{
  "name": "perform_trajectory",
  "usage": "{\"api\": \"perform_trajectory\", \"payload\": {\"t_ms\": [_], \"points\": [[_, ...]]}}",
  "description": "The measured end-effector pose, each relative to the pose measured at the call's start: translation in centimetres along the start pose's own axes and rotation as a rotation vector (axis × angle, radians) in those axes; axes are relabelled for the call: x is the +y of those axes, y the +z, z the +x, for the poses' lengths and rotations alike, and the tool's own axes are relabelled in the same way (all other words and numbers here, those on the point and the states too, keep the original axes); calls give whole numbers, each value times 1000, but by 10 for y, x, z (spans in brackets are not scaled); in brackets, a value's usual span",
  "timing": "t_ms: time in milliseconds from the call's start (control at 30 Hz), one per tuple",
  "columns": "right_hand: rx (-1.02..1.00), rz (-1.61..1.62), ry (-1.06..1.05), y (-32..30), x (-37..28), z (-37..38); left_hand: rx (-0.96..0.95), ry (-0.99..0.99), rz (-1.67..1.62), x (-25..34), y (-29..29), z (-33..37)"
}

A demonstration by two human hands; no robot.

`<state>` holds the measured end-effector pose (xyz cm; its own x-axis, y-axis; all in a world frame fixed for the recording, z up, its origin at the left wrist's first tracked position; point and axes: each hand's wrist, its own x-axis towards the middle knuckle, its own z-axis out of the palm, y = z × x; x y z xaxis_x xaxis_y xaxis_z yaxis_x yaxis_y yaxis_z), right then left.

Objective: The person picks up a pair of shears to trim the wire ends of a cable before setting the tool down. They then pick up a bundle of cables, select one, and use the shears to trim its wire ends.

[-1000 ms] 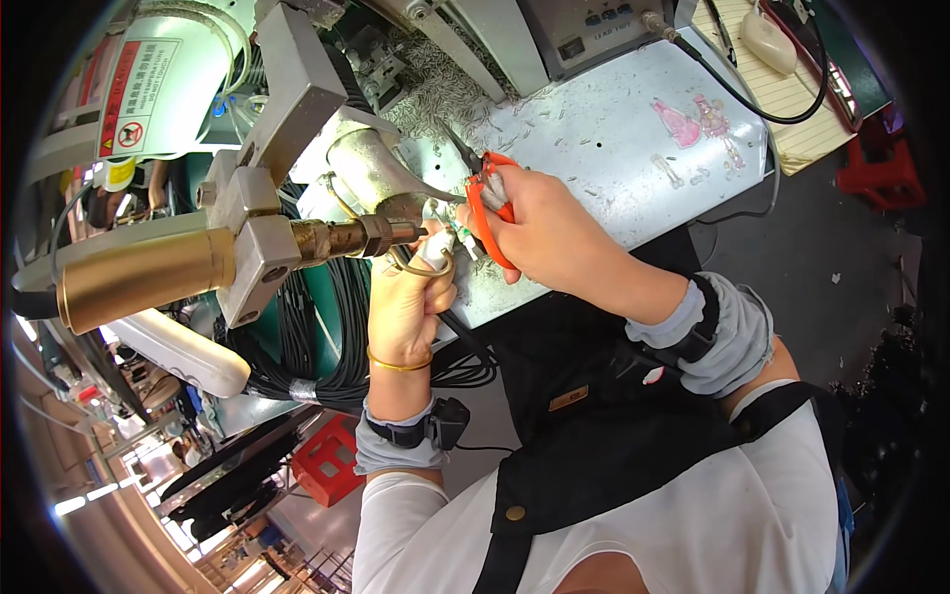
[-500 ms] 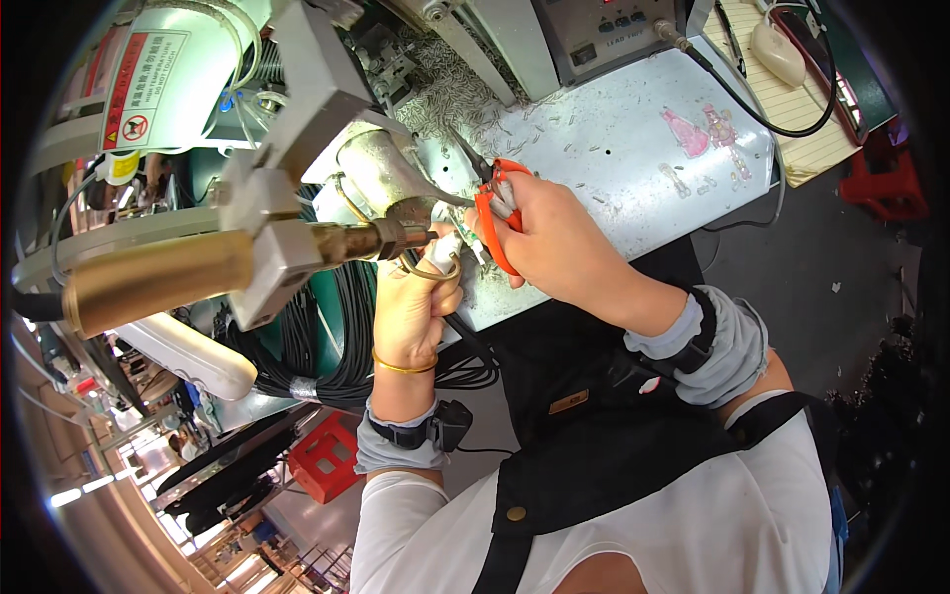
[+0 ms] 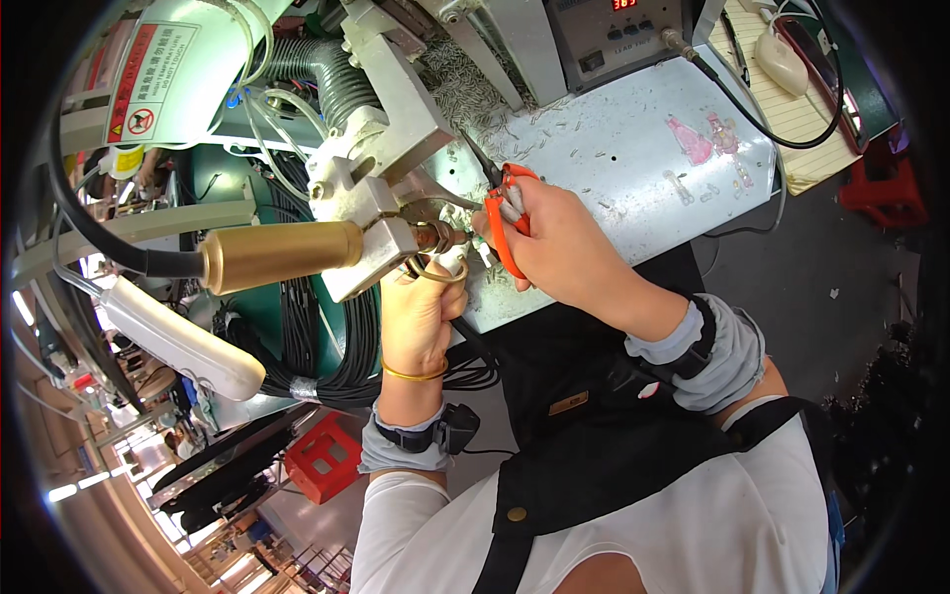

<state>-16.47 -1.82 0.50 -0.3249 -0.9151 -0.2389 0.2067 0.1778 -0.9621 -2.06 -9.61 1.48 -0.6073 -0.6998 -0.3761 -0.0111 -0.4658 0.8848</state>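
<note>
My right hand (image 3: 569, 238) is closed around orange-handled cutters (image 3: 507, 246), their dark jaws pointing away over the metal plate. Just left of it, my left hand (image 3: 421, 312) is closed in a pinch, with white coverings on its fingertips. A small green and white part (image 3: 485, 252) shows at those fingertips; its far end is hidden. The tip of a brass-coloured soldering iron (image 3: 287, 255), clamped in a metal block (image 3: 381, 262), comes right up to this part. A curved metal tube bends close over the left fingers.
Wire clippings (image 3: 465, 89) litter the pale metal plate (image 3: 633, 178). Beyond it stands a control box (image 3: 614, 45) with a red display. Coiled black cables (image 3: 346, 361) lie left of my left forearm. A white lamp-like bar (image 3: 183, 342) and red stools (image 3: 325, 457) are farther left.
The soldering iron and its block have swung right and down, bringing the tip to the part at my fingertips. My left hand has shifted slightly; the cutters stay in my right hand.
</note>
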Motion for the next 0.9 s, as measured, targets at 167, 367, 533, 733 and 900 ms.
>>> {"api": "perform_trajectory", "payload": {"t_ms": [167,367,533,733,900], "points": [[13,-5,-38,0,1,-1,38,-14,-12,-1,0,0],[-52,118,-15,-1,0,-8,-62,-48,-106,3,-1,-9],[-101,274,50,-4,-1,-31,-21,12,-104,-1,13,-40],[119,-327,-549,4,3,-63,-69,313,352,-24,14,-64],[-136,-105,-360,5,5,-74,-128,197,341,-34,20,-80]]}}
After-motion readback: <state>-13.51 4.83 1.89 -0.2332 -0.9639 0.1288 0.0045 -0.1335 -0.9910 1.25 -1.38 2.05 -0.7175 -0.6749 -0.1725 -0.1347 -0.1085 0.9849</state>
